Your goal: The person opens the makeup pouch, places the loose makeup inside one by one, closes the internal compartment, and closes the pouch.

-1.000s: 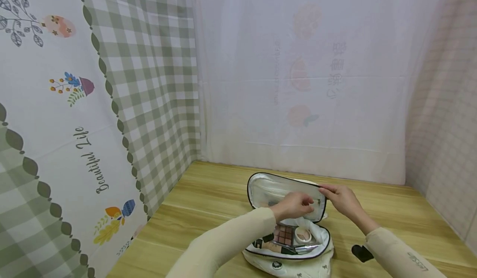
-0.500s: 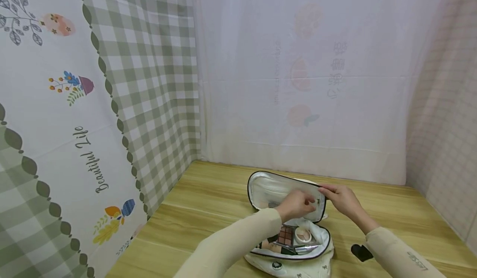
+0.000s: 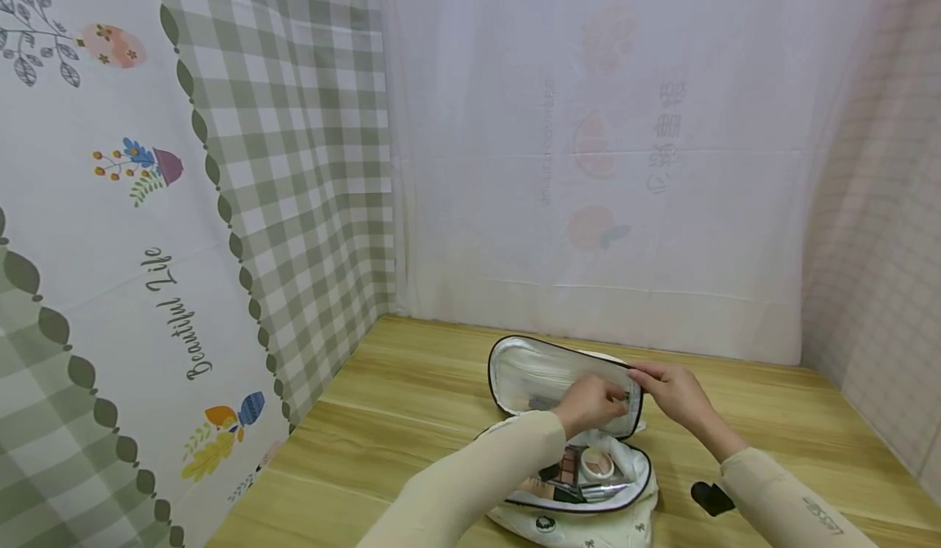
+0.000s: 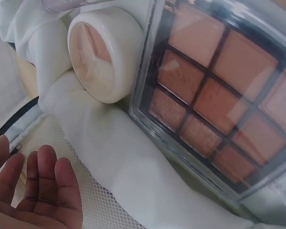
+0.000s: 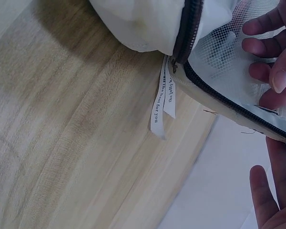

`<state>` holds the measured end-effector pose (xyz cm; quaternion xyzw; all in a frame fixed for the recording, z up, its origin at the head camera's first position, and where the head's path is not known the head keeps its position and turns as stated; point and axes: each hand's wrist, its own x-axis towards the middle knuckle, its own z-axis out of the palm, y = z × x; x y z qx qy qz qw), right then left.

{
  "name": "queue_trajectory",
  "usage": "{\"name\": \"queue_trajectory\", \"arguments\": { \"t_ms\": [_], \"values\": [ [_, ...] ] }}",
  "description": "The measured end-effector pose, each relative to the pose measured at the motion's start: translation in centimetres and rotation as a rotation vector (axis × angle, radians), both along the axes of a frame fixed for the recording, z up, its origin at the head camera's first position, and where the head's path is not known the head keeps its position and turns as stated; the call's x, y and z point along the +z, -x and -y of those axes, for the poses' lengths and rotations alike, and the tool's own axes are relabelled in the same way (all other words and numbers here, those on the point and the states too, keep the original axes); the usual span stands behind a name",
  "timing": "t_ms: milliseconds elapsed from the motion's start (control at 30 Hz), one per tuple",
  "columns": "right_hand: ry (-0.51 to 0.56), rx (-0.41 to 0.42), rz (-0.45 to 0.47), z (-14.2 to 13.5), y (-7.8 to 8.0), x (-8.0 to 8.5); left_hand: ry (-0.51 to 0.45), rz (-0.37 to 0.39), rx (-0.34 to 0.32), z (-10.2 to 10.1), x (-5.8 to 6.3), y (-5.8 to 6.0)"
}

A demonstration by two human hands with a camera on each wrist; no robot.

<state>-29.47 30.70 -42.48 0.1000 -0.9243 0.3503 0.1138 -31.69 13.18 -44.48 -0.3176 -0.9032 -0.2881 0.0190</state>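
Observation:
A cream makeup bag [image 3: 581, 525] lies unzipped on the table, its lid [image 3: 532, 368] raised at the back. My right hand [image 3: 680, 397] pinches the lid's upper right corner. Inside the lid, my left hand [image 3: 594, 401] reaches across with loosely bent fingers. Its thumb and index fingertips are right at a small zipper pull [image 4: 17, 148] beside the white mesh pocket [image 5: 219, 55]. Within the bag lie an eyeshadow palette [image 4: 214, 90], a round white compact [image 4: 95, 62] and a tan tube [image 3: 540, 489] with a black cap. My left sleeve hides part of the bag.
The wooden table [image 3: 412, 417] runs back to a white cloth [image 3: 478, 229]. A green checked curtain [image 3: 316, 123] hangs at the left. Printed ribbon tags [image 5: 158, 107] dangle from the bag's side by the black zipper [image 5: 188, 28].
My left hand has shifted slightly right along the inside of the lid, towards the corner that my right hand holds. The right hand has stayed in place.

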Motion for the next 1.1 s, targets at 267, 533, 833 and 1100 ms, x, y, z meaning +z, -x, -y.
{"name": "queue_trajectory", "arguments": {
  "t_ms": [267, 533, 833, 1100],
  "values": [
    [-0.014, -0.006, -0.025, 0.1, -0.1, 0.0, -0.129, 0.122, 0.056, -0.3, 0.2, -0.3],
    [-0.022, -0.004, -0.019, 0.1, -0.1, 0.1, -0.171, 0.058, 0.159, -1.0, -0.4, -0.4],
    [-0.014, -0.009, -0.027, 0.3, -0.2, 0.1, -0.151, 0.003, 0.261, -1.8, -1.4, 0.1],
    [-0.006, -0.002, -0.02, 0.1, -0.2, 0.0, -0.143, -0.007, 0.283, -1.6, -1.4, 0.0]
  ]
}}
